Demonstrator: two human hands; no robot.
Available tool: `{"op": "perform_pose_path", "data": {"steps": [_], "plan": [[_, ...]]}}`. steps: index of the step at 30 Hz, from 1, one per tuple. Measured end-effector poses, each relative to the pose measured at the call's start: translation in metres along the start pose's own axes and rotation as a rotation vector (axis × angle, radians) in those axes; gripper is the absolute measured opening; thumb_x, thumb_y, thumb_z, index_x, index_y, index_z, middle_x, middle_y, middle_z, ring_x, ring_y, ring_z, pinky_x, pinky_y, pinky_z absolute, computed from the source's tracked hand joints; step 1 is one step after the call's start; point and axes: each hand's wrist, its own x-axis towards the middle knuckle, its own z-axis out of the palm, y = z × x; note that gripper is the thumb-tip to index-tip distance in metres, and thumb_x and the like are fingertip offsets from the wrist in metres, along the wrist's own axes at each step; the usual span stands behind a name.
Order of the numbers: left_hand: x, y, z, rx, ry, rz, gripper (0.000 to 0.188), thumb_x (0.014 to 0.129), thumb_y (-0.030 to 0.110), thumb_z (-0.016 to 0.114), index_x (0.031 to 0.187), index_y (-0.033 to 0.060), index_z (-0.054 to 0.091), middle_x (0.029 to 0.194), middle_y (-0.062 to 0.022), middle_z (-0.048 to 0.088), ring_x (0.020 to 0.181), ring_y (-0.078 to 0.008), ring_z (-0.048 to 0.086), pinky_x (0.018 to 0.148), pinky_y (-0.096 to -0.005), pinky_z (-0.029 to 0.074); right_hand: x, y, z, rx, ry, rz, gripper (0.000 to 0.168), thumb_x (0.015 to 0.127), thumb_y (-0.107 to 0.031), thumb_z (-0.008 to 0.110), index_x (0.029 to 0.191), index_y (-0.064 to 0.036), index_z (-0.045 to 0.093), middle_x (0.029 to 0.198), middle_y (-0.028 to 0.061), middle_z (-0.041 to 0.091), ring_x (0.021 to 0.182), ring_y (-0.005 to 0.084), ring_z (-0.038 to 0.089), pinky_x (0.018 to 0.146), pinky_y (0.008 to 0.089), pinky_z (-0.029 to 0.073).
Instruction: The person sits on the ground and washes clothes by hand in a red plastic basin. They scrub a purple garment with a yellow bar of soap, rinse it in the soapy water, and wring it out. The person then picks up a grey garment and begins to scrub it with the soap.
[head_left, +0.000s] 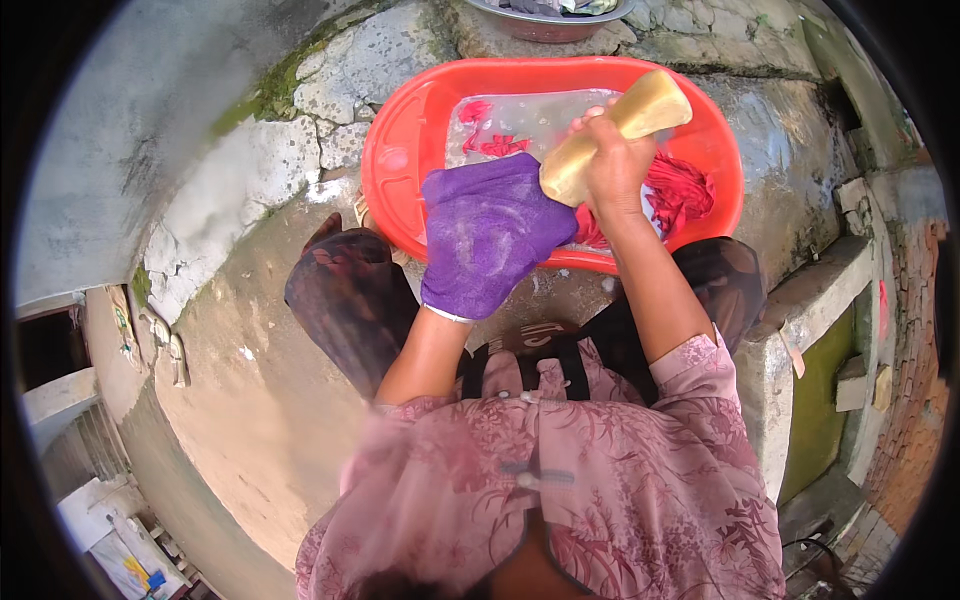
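My right hand (619, 169) grips a long yellow bar of soap (652, 105), tilted above the tub. The bar's lower end is against or very near a purple cloth (480, 232) with whitish smears on it. That cloth covers my left hand down to the wrist, so the fingers are hidden; only the left forearm (427, 352) shows, with a light band at the wrist. Beneath both hands stands a red plastic tub (401, 195) holding cloudy water (551, 112). A bunched red cloth (679, 195) lies at its right side, and smaller red pieces (502, 145) float near its left.
Beyond the tub, a metal basin (551, 26) holds clothes. Cracked concrete with moss (277, 86) runs along the wall at the left. To the right is a low concrete ledge (817, 285). My knees (352, 277) flank the tub's near side.
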Motion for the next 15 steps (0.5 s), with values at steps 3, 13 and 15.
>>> {"op": "perform_pose_path", "data": {"steps": [3, 13, 15], "plan": [[-0.01, -0.02, -0.015, 0.081, 0.05, 0.016, 0.025, 0.089, 0.019, 0.059, 0.109, 0.0037, 0.06, 0.097, -0.0119, 0.065, 0.091, -0.0221, 0.063, 0.075, -0.0335, 0.047, 0.018, -0.041, -0.017, 0.121, 0.162, 0.052, 0.024, 0.076, 0.0, 0.058, 0.097, 0.002, 0.048, 0.078, 0.009, 0.055, 0.065, 0.0192, 0.059, 0.064, 0.0344, 0.05], [-0.042, -0.025, 0.065, -0.787, 0.48, -0.405, 0.021, 0.086, 0.017, 0.061, 0.103, 0.0044, 0.06, 0.096, -0.0129, 0.063, 0.087, -0.0223, 0.062, 0.073, -0.0327, 0.045, -0.092, 0.015, 0.024, -0.249, -0.612, -0.205, 0.048, 0.075, 0.009, 0.057, 0.119, -0.001, 0.041, 0.095, 0.0083, 0.054, 0.084, 0.0148, 0.057, 0.072, 0.0289, 0.05], [-0.045, -0.02, 0.064, -0.989, 0.447, -0.426, 0.027, 0.083, 0.019, 0.064, 0.105, 0.0042, 0.059, 0.098, -0.014, 0.063, 0.088, -0.023, 0.062, 0.073, -0.0326, 0.045, -0.07, 0.024, 0.029, -0.294, -0.414, -0.161, 0.044, 0.076, 0.008, 0.058, 0.117, 0.0, 0.042, 0.092, 0.008, 0.055, 0.083, 0.0159, 0.058, 0.072, 0.0295, 0.051]]}}
